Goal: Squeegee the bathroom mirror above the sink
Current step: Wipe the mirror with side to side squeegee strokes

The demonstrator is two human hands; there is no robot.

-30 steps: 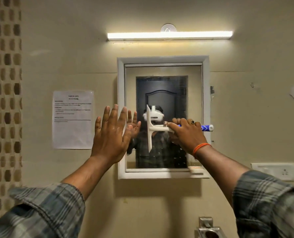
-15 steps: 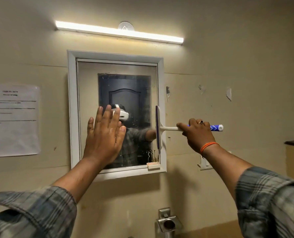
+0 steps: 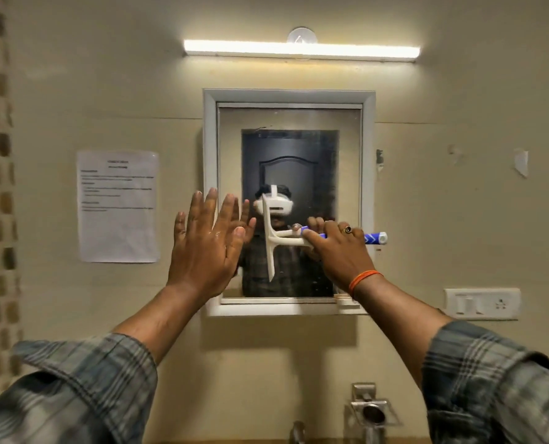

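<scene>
Half a second back the squeegee [image 3: 274, 243] blade sat over the right side of the mirror [image 3: 290, 123] frame, and now it's upright on the glass left of centre, with the view swung back so the mirror's in the middle again. The right hand [image 3: 338, 254] is wrapped tight around its blue-and-white handle, while the left hand [image 3: 205, 248] lies flat with fingers spread at the mirror's left edge. Count-wise: one mirror, one squeegee, two hands, one light [image 3: 302, 51] above, one notice [image 3: 118, 206] left, one switch plate [image 3: 481, 303] right.

squeegee [image 3: 271, 241]: back from mirror's right frame edge to left-centre of glass, blade upright | right hand [image 3: 340, 251]: moved left with handle | left hand [image 3: 207, 245]: shifted from glass onto left frame edge | mirror [image 3: 367, 193]: recentred in view
</scene>
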